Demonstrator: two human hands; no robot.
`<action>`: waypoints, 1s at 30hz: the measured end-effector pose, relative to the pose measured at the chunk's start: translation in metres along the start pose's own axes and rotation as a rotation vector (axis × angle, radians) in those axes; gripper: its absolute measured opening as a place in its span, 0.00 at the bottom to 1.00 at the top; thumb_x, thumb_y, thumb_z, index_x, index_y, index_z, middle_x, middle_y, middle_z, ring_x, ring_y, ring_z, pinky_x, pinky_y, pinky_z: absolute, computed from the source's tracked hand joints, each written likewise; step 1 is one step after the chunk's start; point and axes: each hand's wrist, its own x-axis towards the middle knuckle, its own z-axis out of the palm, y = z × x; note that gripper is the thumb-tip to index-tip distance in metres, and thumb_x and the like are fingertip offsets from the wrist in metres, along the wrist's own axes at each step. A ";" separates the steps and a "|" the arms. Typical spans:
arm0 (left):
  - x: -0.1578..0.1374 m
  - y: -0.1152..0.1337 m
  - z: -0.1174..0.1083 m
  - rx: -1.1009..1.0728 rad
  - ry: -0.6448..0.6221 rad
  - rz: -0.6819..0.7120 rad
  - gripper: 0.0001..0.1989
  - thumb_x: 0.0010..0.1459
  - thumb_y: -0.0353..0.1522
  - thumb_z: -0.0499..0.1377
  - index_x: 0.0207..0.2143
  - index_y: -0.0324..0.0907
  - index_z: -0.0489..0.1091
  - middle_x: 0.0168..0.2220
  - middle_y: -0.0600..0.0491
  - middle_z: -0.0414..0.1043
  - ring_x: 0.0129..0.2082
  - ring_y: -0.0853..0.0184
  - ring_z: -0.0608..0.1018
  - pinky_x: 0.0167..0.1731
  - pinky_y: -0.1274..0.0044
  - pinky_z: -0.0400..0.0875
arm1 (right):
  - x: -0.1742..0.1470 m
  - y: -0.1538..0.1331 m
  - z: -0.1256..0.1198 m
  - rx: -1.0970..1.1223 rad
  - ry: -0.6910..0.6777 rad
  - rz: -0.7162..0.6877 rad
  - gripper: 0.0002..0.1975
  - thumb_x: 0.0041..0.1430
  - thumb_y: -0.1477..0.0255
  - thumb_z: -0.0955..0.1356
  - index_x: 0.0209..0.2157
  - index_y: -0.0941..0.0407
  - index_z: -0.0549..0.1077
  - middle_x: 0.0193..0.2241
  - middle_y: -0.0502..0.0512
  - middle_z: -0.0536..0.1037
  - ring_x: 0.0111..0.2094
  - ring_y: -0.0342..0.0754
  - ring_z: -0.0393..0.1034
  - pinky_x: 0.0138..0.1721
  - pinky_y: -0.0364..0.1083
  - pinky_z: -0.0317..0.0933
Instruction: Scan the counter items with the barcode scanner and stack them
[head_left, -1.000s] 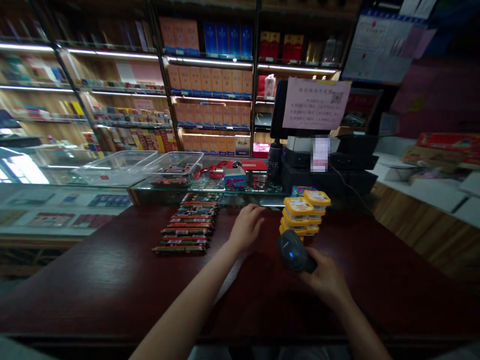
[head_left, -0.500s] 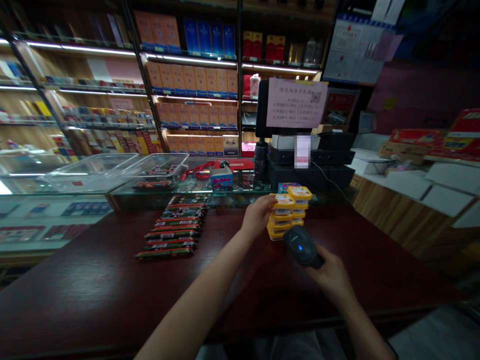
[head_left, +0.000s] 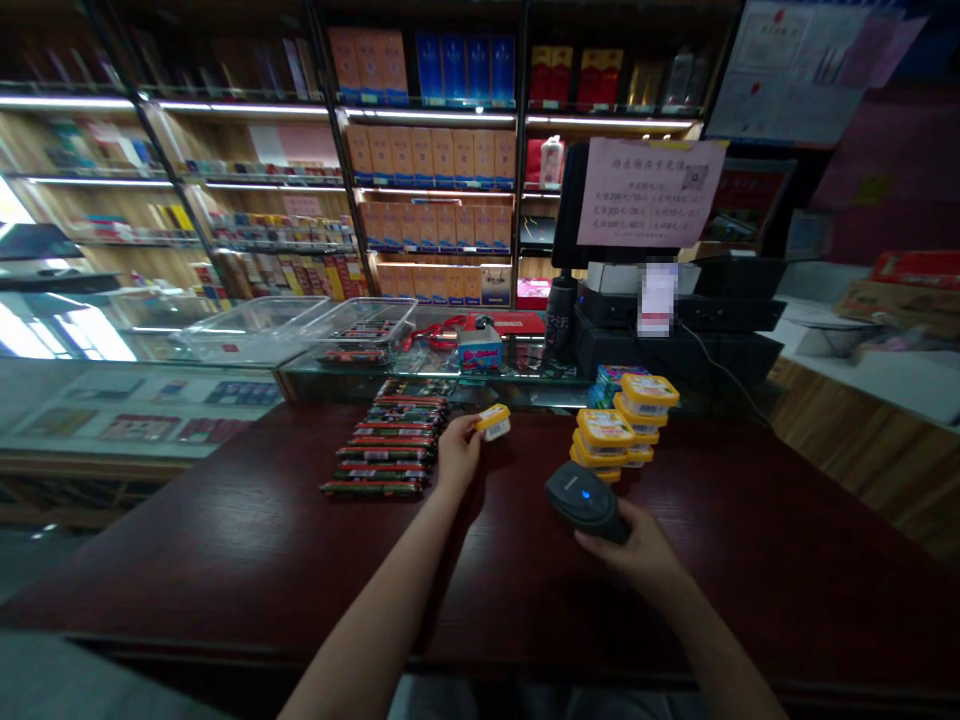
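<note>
The left hand (head_left: 459,455) pinches a small yellow-lidded plastic tub (head_left: 493,424) between thumb and fingers, near the far ends of the nearby wrapped sticks and well apart from the other tubs. The lid faces up, and a barcode label on its side is turned toward the wearer. Whether the tub touches the counter (head_left: 247,560) or hangs just above it, I cannot tell. The right hand (head_left: 651,552) is closed around the handle of a dark handheld barcode scanner (head_left: 583,496), its blue light lit and its head pointing roughly leftward, just in front of the stacked yellow-lidded tubs (head_left: 604,430). These stand in two columns side by side, the rear one reaching higher in view; a small blue-green box (head_left: 613,376) sits behind them. To the left, the wrapped sticks (head_left: 386,455) lie in a neat row, running back toward the glass display case (head_left: 337,378).

The step in hand looks like scanning a single tub: it is held apart from the stack, while scanner and label are not yet close together. The next move would call for bringing the barcode squarely in front of the scanner's window, with a steady left grip, fingers clear of the label, and the scanner kept from knocking the columns.
</note>
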 end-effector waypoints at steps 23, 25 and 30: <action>-0.012 -0.018 -0.003 0.163 0.079 0.066 0.11 0.50 0.23 0.58 0.37 0.40 0.69 0.39 0.50 0.71 0.42 0.65 0.75 0.44 0.70 0.73 | 0.030 -0.023 0.034 -0.237 -0.135 -0.027 0.21 0.49 0.63 0.70 0.45 0.57 0.74 0.42 0.58 0.79 0.44 0.53 0.72 0.45 0.49 0.65; -0.012 -0.017 -0.004 0.170 0.064 0.085 0.12 0.50 0.23 0.57 0.38 0.41 0.69 0.40 0.50 0.71 0.43 0.65 0.75 0.46 0.69 0.72 | 0.031 -0.021 0.033 -0.279 -0.122 -0.050 0.20 0.50 0.63 0.69 0.44 0.55 0.74 0.40 0.57 0.79 0.43 0.53 0.73 0.43 0.48 0.65; -0.011 -0.003 -0.009 0.306 0.038 0.133 0.15 0.50 0.19 0.53 0.38 0.41 0.68 0.43 0.49 0.71 0.46 0.65 0.73 0.49 0.70 0.68 | 0.035 -0.014 0.025 -0.522 -0.037 -0.089 0.16 0.49 0.65 0.69 0.42 0.52 0.73 0.35 0.54 0.80 0.38 0.53 0.74 0.37 0.47 0.64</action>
